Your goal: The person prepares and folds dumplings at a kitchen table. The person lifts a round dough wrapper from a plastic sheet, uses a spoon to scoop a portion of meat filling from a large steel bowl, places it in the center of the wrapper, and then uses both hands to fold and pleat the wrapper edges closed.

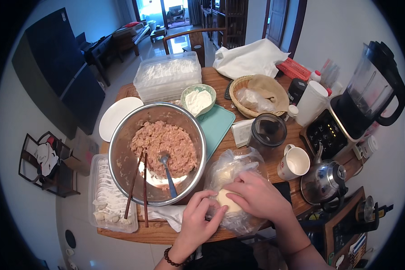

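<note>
A pale, smooth round of dough [228,203], perhaps a stack of wrappers, lies in a crinkled clear plastic bag [238,222] at the table's front edge. My left hand [198,216] holds its left side between thumb and bent fingers. From the right, my right hand [261,195] curls its fingers and thumb over the top. More pale dough [227,173] shows through the bag's far part. Left of the bag stands a large steel bowl [202,141] of minced filling [165,145], with wooden chopsticks [145,195] and a blue-handled spoon [170,182] in it.
A floured plastic tray [94,189] holds several dumplings [113,217]. Farther back are stacked plastic boxes [168,81], a flour bowl [198,101] and a wicker basket [244,109]. A mug [293,163], steel kettle [322,184], dark jar [268,133] and blender [341,118] stand right.
</note>
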The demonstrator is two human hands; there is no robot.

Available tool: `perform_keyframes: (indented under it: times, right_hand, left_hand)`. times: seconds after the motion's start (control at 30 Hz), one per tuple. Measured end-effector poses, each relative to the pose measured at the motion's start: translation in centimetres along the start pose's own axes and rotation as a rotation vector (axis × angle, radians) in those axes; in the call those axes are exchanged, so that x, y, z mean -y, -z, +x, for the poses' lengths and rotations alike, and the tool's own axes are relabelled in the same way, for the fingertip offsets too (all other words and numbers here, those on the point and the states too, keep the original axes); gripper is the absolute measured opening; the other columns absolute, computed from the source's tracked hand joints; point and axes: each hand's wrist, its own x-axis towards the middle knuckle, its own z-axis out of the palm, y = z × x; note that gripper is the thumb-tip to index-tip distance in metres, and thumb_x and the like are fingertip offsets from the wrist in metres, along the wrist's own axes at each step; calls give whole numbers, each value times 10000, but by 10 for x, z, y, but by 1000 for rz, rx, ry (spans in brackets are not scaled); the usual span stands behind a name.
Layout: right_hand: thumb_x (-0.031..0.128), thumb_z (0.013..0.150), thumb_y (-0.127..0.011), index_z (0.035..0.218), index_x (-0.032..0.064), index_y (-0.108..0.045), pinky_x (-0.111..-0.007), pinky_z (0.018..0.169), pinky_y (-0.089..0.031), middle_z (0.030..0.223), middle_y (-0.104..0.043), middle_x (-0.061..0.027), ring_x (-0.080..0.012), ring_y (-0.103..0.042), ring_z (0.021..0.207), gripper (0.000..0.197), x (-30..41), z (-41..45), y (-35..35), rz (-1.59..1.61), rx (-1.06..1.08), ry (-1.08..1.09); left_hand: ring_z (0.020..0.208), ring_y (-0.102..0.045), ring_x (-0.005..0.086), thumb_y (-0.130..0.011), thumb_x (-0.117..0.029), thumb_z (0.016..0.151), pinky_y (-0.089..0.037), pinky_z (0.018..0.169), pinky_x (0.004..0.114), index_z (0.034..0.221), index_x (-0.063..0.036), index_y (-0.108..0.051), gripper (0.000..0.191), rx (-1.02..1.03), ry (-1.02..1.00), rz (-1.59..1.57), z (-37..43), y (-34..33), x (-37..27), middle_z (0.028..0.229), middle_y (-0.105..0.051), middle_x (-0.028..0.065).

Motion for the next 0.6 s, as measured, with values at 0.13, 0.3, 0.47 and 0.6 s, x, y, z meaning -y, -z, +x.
perform_keyframes:
  times: [0.13, 0.3, 0.47, 0.6]
  right_hand:
    - [135, 887, -722, 1004, 41, -707, -424, 886, -498, 978, -631, -110, -308, -623, 979, 151, 3, -1, 3, 41, -56, 29]
    - [127, 899, -703, 964, 43, -691, -414, 884, -485, 984, -650, -75, -288, -617, 992, 107, 3, -3, 0, 7, -70, 69]
    - [110, 897, -722, 948, 33, -693, -398, 867, -474, 937, -682, -72, -298, -636, 948, 97, 6, -4, 1, 12, -96, 89]
    - [111, 919, -717, 988, 19, -706, -392, 810, -516, 914, -691, -98, -312, -669, 870, 116, 14, -12, 5, 163, -104, 54]
  left_hand:
    - [726, -615, 146, -836, -96, 839, -484, 621, 257, 952, 0, -673, 220, -40, -80, -6, 4, -3, 0, 1159, -666, 153]
    - [854, -642, 224, -823, -94, 841, -516, 722, 303, 1110, 2, -663, 328, -55, -100, -21, 8, -3, 1, 1160, -658, 160]
    - [1048, -645, 351, -766, -121, 893, -531, 893, 409, 1210, -4, -660, 354, 4, -101, 47, 10, -2, -5, 1173, -652, 175]
    - [1034, -629, 350, -740, -110, 905, -524, 883, 422, 1183, -5, -674, 305, 31, -160, 115, 13, 0, -10, 1165, -662, 154]
